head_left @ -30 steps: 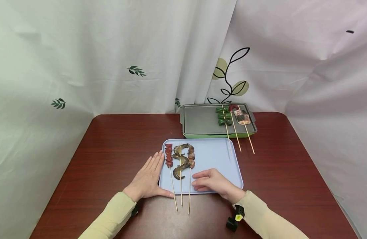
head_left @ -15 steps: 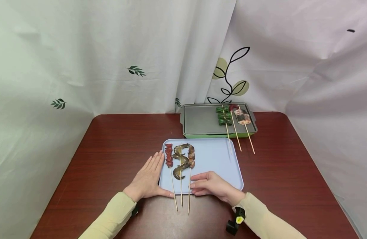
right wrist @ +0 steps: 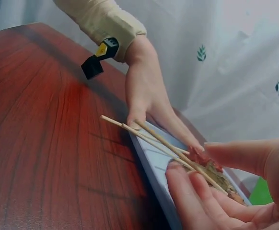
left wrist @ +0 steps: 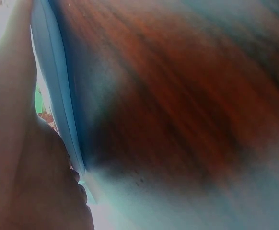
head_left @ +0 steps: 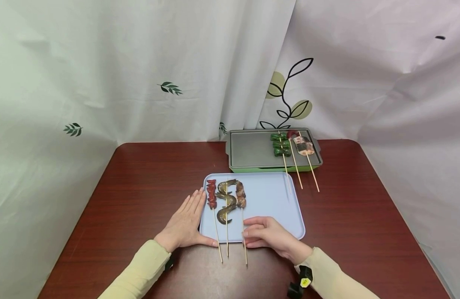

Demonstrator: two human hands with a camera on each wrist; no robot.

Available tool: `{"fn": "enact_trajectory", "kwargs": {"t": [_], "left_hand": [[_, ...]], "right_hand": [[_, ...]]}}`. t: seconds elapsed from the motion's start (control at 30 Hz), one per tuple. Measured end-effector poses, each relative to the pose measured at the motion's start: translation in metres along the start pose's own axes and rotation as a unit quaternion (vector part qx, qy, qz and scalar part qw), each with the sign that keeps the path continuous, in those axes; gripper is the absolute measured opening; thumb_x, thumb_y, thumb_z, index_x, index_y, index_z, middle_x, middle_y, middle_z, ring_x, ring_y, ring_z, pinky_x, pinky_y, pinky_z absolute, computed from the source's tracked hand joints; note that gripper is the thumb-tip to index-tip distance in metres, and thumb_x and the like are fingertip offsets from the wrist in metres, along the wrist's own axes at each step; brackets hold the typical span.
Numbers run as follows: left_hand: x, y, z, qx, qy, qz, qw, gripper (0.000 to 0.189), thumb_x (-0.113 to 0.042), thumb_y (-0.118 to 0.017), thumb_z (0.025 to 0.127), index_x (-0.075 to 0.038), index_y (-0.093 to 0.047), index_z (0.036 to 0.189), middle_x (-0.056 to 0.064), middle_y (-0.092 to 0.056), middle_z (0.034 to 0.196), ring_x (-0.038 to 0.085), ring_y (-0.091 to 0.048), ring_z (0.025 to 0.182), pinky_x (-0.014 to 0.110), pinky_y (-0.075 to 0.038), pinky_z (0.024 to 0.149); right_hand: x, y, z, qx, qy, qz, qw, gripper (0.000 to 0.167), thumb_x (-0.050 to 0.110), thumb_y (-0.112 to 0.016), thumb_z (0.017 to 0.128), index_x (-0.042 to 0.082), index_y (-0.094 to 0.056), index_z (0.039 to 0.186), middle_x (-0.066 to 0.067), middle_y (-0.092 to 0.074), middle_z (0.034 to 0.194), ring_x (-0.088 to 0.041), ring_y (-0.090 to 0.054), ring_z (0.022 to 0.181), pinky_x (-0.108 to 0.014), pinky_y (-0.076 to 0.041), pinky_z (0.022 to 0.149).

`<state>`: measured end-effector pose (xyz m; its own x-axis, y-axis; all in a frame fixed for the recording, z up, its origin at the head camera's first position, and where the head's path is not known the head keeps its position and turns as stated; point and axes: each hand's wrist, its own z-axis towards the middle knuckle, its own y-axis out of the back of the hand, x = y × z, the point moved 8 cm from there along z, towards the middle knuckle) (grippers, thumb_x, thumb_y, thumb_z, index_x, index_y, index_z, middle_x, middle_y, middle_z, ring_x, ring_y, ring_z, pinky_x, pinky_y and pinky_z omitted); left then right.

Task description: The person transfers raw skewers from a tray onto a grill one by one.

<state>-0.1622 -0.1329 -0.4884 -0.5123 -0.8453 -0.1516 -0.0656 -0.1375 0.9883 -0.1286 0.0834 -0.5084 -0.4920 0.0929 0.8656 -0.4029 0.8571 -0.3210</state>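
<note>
My left hand (head_left: pixel 186 224) lies flat with straight fingers along the left rim of a pale blue tray (head_left: pixel 269 195), its thumb by the front edge. A skewer of red pieces (head_left: pixel 212 195) and a shrimp skewer (head_left: pixel 226 201) lie side by side on the tray. To their right, my right hand (head_left: pixel 271 236) holds the stick of a skewer of brown meat pieces (head_left: pixel 241 195) with curled fingers. In the right wrist view, that meat skewer's stick (right wrist: pixel 161 139) crosses above the other sticks, with fingers (right wrist: pixel 182 191) bent around it.
Behind the tray stands a grey grill pan (head_left: pixel 248 149) with a green base. On its right side lie a green pepper skewer (head_left: pixel 281 145), a dark red skewer (head_left: pixel 291 135) and a fish-like skewer (head_left: pixel 303 146), sticks overhanging the front. White curtains (head_left: pixel 158 62) surround the table.
My right hand has moved left to the meat skewer's stick, taken hold of it, then shifted slightly right, swinging the stick away from the shrimp skewer. My left hand has stayed put.
</note>
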Motion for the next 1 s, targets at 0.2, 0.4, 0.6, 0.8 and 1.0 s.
{"fn": "enact_trajectory", "kwargs": {"t": [0.2,0.4,0.6,0.8,1.0], "left_hand": [[0.0,0.0,0.0,0.009,0.002,0.006,0.9999,0.15,-0.099,-0.056,0.059,0.01,-0.023,0.157,0.026,-0.021,0.163,0.038,-0.017,0.152,0.048,-0.018,0.122],[0.0,0.0,0.001,0.015,0.003,0.013,0.9998,0.15,-0.1,-0.053,0.059,0.01,-0.023,0.157,0.025,-0.021,0.164,0.038,-0.016,0.152,0.047,-0.017,0.122],[-0.001,0.0,0.001,0.018,0.003,0.011,0.9998,0.15,-0.1,-0.053,0.059,0.01,-0.022,0.157,0.025,-0.02,0.164,0.038,-0.016,0.152,0.048,-0.017,0.122],[0.001,-0.003,0.001,0.015,0.005,0.01,0.9998,0.15,-0.1,-0.054,0.06,0.01,-0.022,0.157,0.025,-0.019,0.164,0.037,-0.016,0.152,0.048,-0.017,0.122],[0.005,-0.008,0.0,0.006,0.006,0.005,1.0,0.151,-0.102,-0.049,0.059,0.008,-0.019,0.158,0.023,-0.017,0.165,0.035,-0.013,0.153,0.046,-0.015,0.122]], "right_hand": [[0.001,0.004,-0.003,-0.015,0.003,-0.009,0.9999,0.052,-0.008,-0.065,0.091,-0.018,-0.042,0.136,-0.01,-0.067,0.095,-0.027,-0.071,0.088,-0.039,-0.061,0.078],[0.004,0.009,-0.01,-0.027,0.004,-0.026,0.9993,0.052,-0.006,-0.066,0.091,-0.017,-0.044,0.137,-0.009,-0.066,0.095,-0.025,-0.071,0.088,-0.036,-0.061,0.076],[0.004,0.013,-0.017,-0.027,0.0,-0.032,0.9991,0.052,-0.006,-0.066,0.091,-0.017,-0.045,0.137,-0.009,-0.065,0.095,-0.025,-0.072,0.085,-0.035,-0.061,0.072],[0.007,0.016,-0.021,-0.032,0.009,-0.039,0.9987,0.053,-0.006,-0.066,0.092,-0.016,-0.046,0.14,-0.008,-0.065,0.096,-0.026,-0.072,0.085,-0.035,-0.062,0.069],[0.011,0.018,-0.024,-0.036,0.014,-0.042,0.9984,0.055,-0.005,-0.066,0.092,-0.016,-0.046,0.142,-0.009,-0.066,0.097,-0.027,-0.072,0.086,-0.034,-0.062,0.068]]}}
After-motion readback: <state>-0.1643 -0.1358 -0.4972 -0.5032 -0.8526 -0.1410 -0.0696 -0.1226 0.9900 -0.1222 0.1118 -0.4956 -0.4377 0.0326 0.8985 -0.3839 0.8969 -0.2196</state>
